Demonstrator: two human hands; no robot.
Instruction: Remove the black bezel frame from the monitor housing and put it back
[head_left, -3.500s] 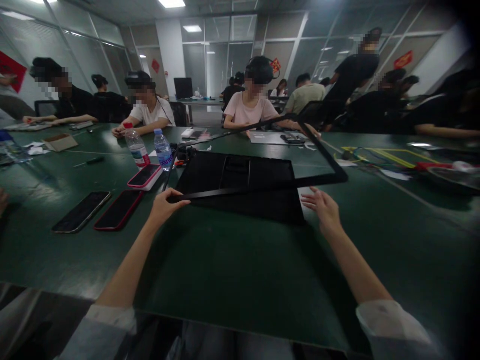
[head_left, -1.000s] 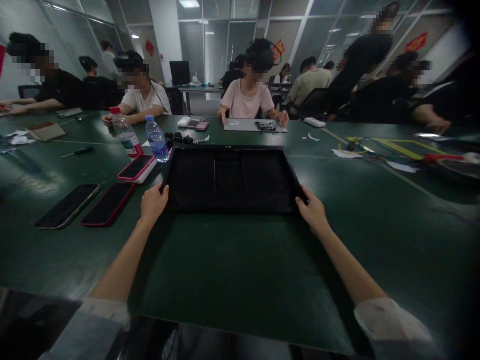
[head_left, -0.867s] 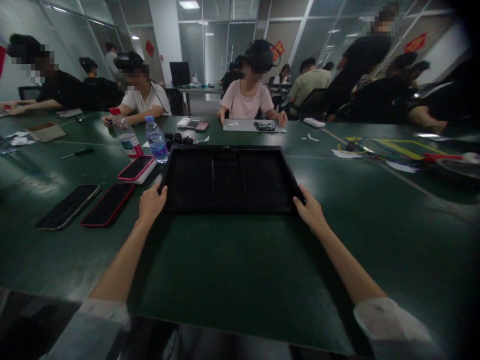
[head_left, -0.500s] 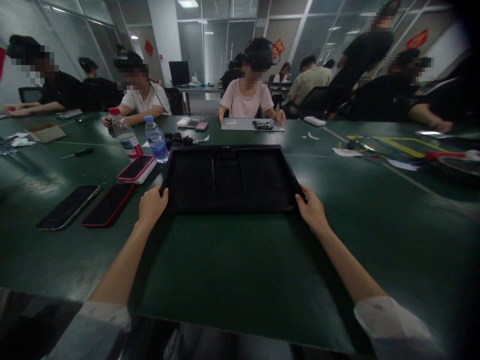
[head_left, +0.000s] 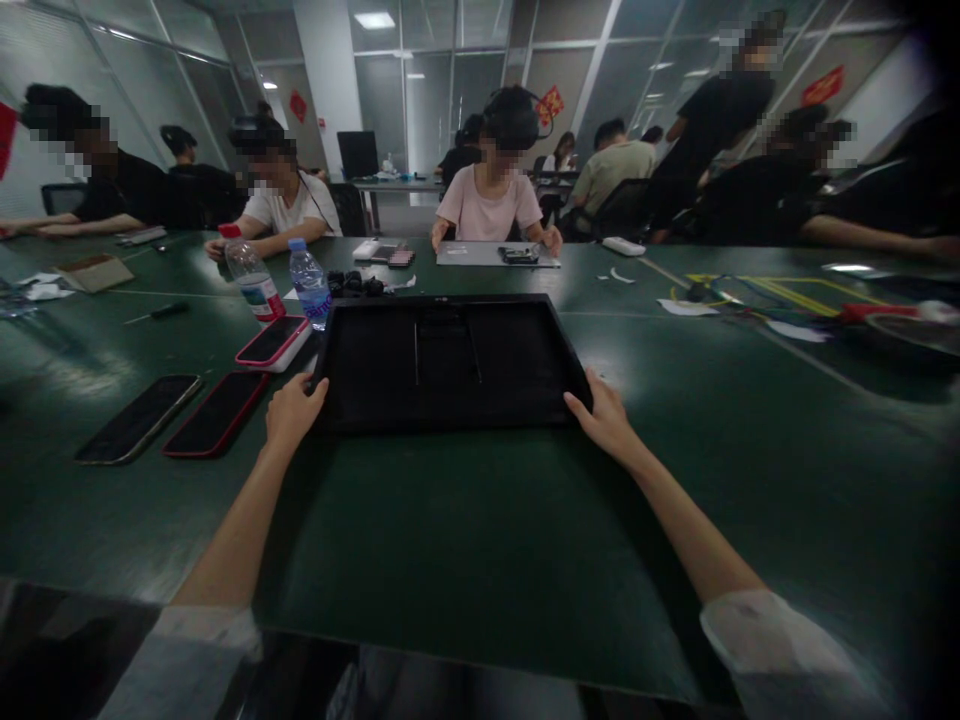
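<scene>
A black monitor casing (head_left: 367, 365), shallow and rectangular with a raised rim, lies in front of me on the green table (head_left: 450, 540). Two thin upright lines and a darker recess show in its middle, and a small pale mark sits on the far rim. My left hand (head_left: 294, 412) is closed on its left side near the front corner, thumb on top. At the right side, my right hand (head_left: 604, 415) grips the edge with the thumb laid over the rim. The fingers beneath the casing are hidden on both sides.
Left of the casing lie a black phone (head_left: 139, 420), a red-edged phone (head_left: 216, 415) and a pink-framed phone (head_left: 271, 342). Behind them stand a red-capped bottle (head_left: 253, 275) and a blue-capped bottle (head_left: 310, 285). Cables (head_left: 750, 295) lie far right. A person (head_left: 491, 200) sits opposite.
The casing has shifted slightly left, towards the phones. Both my hands have moved left with it, still gripping its sides.
</scene>
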